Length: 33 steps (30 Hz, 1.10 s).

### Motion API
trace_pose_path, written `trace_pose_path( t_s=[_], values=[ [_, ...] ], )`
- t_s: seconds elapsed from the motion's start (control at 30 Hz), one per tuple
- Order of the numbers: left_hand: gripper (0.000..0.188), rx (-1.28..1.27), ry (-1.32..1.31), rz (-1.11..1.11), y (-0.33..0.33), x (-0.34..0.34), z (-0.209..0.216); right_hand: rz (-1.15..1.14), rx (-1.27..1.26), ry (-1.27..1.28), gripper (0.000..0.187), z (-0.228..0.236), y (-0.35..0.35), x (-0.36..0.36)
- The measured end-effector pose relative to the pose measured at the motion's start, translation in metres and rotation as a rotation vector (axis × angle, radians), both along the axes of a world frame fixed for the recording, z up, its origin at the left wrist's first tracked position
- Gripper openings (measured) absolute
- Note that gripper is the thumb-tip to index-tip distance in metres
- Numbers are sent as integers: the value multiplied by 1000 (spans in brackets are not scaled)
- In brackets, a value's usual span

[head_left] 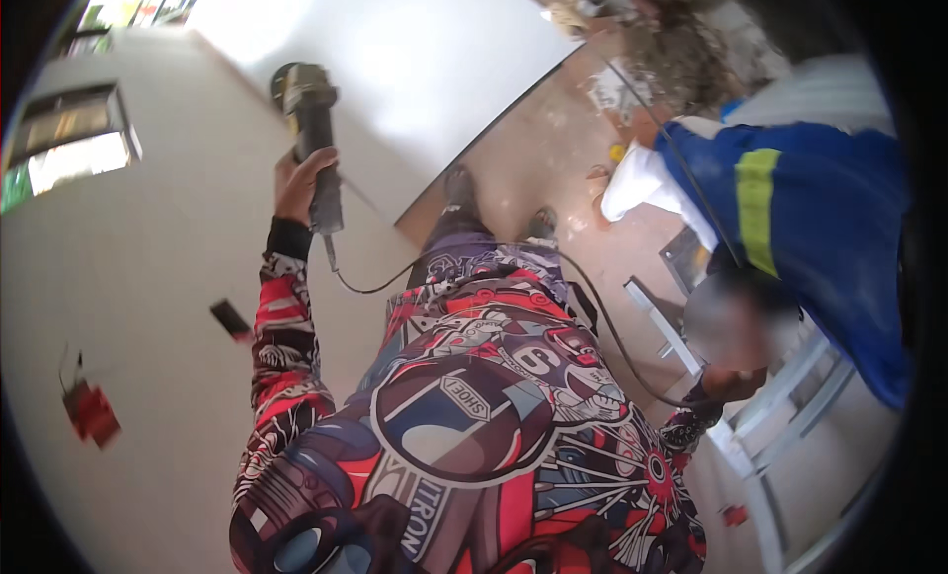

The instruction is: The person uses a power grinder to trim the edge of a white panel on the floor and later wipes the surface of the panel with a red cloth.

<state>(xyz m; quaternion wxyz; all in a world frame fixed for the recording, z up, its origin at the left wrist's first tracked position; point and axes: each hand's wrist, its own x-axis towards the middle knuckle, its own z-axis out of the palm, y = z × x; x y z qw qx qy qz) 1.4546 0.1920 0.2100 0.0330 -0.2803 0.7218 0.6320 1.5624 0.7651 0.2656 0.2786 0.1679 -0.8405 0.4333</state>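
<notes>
My left hand (295, 186) is raised and wrapped around the dark body of an angle grinder (316, 140). The tool's round head points up and away from me, near the edge of a white panel. From its rear end a black power cord (597, 307) loops across my body toward my right side. There my right hand (739, 379) is closed where the cord meets it, beside the rails of a metal ladder (780, 401). A blurred patch hides part of the area just above that hand.
A person in a blue garment with a yellow stripe (757, 209) is close on my right. The large white panel (415, 61) lies ahead. Rubble (681, 71) covers the far right. A red object (91, 413) and a dark phone-like item (229, 318) are on the left.
</notes>
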Motion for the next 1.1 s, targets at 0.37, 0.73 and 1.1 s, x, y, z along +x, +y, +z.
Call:
trace_pose_path(
  t_s=[0.37, 0.73, 1.1],
  values=[
    [30, -336, -278, -306, -13, 0, -36, -289, 663, -569, 20, -148, 94, -7],
    [41, -312, -385, -380, 32, -25, -14, -536, 810, -841, 14, -176, 282, -18],
    [44, -560, -379, -484, 22, -93, -129, -536, 1127, -859, 29, -343, 245, -149]
  ],
)
